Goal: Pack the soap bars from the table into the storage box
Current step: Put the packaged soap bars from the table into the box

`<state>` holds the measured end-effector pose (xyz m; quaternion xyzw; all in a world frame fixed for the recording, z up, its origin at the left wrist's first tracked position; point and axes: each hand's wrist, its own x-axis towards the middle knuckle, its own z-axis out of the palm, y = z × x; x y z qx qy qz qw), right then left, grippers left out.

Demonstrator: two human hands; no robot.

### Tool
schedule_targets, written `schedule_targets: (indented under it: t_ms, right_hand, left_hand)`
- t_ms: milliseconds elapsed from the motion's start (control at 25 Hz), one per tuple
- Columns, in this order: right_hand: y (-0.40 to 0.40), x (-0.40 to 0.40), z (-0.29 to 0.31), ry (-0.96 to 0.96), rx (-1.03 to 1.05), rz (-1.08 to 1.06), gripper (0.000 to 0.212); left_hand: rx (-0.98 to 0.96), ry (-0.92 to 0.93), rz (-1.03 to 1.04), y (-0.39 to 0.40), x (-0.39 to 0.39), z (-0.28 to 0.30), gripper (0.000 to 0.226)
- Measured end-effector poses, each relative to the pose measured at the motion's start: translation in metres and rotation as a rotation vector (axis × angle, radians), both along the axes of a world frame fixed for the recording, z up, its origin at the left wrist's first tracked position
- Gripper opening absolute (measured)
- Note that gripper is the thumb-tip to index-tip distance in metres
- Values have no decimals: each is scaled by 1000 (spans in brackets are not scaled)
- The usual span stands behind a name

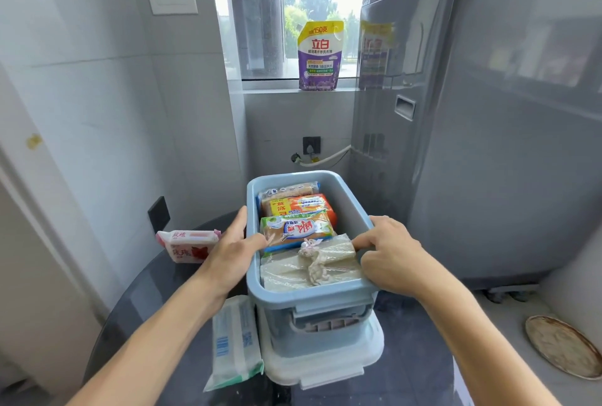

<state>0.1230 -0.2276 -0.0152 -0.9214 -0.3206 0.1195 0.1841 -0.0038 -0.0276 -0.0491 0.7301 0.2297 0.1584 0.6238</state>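
Soap bars, part-packed; two left on the worktop (146, 301).

Nearest: white-and-blue wrapped bar (233, 340) beside the blue storage box (312, 299), which sits on its white lid (325, 363). Left hand (233, 251) and right hand (391, 254) each have their grip clamped on a side rim. Inside: clear-wrapped pale bars (312, 264), then green, orange. Farther left: pink bar (189, 246). Advice: steady the box, then lay remaining bars flat on top.
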Motion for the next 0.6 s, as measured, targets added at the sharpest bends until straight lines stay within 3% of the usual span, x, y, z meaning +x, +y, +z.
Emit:
schedule_targets:
  t_ms: [120,160,240,320,360,480,600]
  right_hand:
    - [13,-11,8,-420,149,-67,35]
    - [21,-11,16,-369,289,-61,35]
    - [45,-4,38,141,547,-64,30]
    - [66,10,40,595,596,-153,29]
    - [73,16,35,687,560,-168,31]
    - [95,24,21,648,432,-203,37]
    - [99,35,20,691,498,-243,32]
  left_hand:
    - [26,-4,-7,2,-1,2,51]
    - [28,-16,4,2,-1,2,51]
    - [42,-32,29,2,-2,2,53]
    - [57,-31,26,1,-2,3,54]
    - [67,-32,18,1,-2,3,53]
    - [89,-25,-10,5,-3,1,58]
    - [112,-38,-19,6,0,1,57]
